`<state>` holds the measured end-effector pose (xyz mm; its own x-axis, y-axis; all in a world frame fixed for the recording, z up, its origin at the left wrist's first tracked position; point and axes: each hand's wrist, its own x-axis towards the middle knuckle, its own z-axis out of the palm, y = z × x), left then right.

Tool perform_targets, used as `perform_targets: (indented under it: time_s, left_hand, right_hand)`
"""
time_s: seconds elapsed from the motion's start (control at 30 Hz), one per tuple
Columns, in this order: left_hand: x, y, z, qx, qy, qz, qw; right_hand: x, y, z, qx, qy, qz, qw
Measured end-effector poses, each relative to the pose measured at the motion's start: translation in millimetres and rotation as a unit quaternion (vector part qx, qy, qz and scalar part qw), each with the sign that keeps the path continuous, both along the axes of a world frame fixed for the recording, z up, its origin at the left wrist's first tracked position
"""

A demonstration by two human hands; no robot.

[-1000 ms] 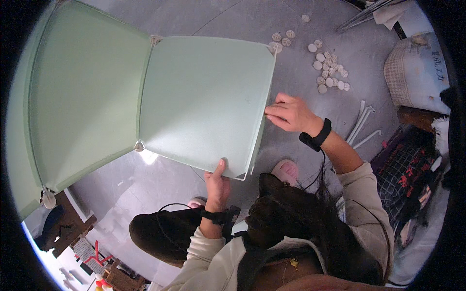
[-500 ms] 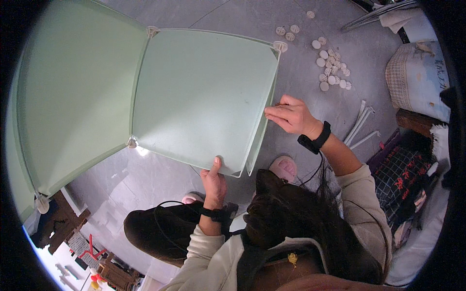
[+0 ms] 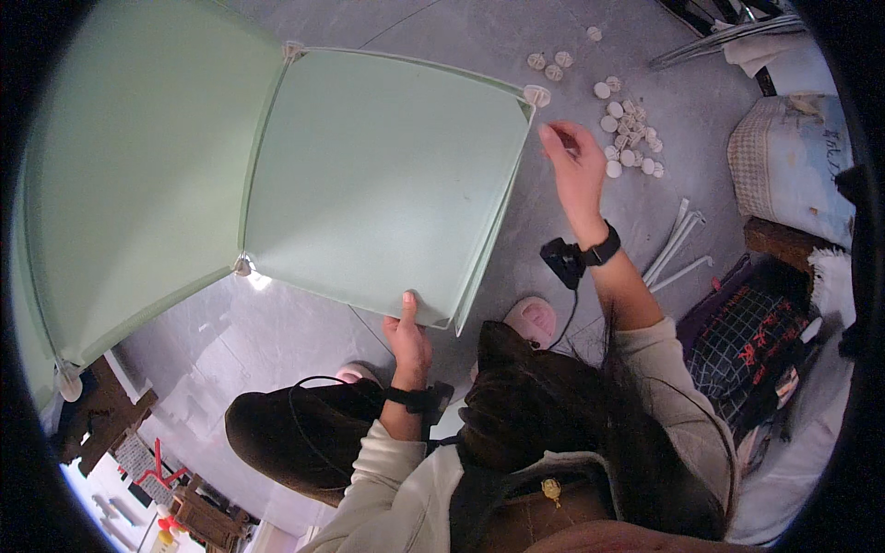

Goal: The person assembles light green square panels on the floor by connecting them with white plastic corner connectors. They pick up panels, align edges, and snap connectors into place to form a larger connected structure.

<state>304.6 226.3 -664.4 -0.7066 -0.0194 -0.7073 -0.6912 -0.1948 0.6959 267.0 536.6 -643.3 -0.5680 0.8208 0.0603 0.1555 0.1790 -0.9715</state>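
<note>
A pale green framed panel stretches out in front of me, joined on its left to a larger green panel. White round connectors sit at its corners, among them a far right connector and a near left connector. My left hand grips the panel's near edge close to the right corner, thumb on top, fingers hidden underneath. Off the panel, my right hand hovers just right of the far right connector. Its fingers are loosely bent and apart from the thumb, with nothing visible between them.
Loose white round connectors lie in a pile on the grey floor beyond my right hand. White rods lie at the right, near a dark checked bag and a patterned bundle. A pink slipper is near my knee.
My right hand has let go of the panel's right edge and moved away from me, toward the far right corner. My left hand keeps its hold; the panel has shifted slightly.
</note>
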Motion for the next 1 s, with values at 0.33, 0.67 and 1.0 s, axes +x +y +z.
perform_targets:
  time_s: [0.33,0.67,1.0]
  left_hand:
    - [-87.2,13.6,176.0,-0.227,0.074,-0.629,0.740]
    - [-197.2,247.2,55.3,-0.259,0.621,-0.516,0.531]
    - [-219.8,244.7,17.7,-0.220,0.625,-0.566,0.491]
  right_hand:
    - [-20.9,35.5,-23.2,-0.046,0.110,0.050,0.992]
    - [-40.0,79.7,-22.1,-0.042,-0.018,0.252,0.967]
    - [-41.6,81.4,-20.7,-0.046,-0.010,0.260,0.964]
